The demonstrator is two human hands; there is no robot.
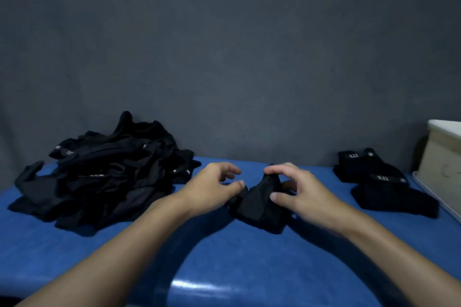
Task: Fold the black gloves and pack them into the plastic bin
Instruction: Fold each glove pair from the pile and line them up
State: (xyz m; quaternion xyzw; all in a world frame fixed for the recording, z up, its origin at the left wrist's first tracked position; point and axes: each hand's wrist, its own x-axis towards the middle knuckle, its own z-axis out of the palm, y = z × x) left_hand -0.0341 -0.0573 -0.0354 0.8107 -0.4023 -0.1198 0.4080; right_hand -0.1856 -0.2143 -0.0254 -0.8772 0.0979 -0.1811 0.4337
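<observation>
Two heaps of black gloves on the blue bench, one glove in work between them

Far left: loose pile of unfolded gloves, tangled, a few small white labels showing, back edge against the grey wall

Left hand sits just right of that pile, apart from it. The thumb tip touches the left corner of the single glove and the fingers are loosely curled above the cloth. I can't tell from here whether it actually pinches anything

The glove is centre bench, bunched and partly doubled over, near end lying on the surface, far end lifted

Right hand pinches it: fingertips curled over the raised far end, thumb pressed on the right side

Further right, well apart from the hands: folded gloves in a small overlapping stack, white labels up

Far right at the frame edge: plastic bin, pale, only its left wall and rim in view, just beside the folded stack. I can't see inside it
</observation>
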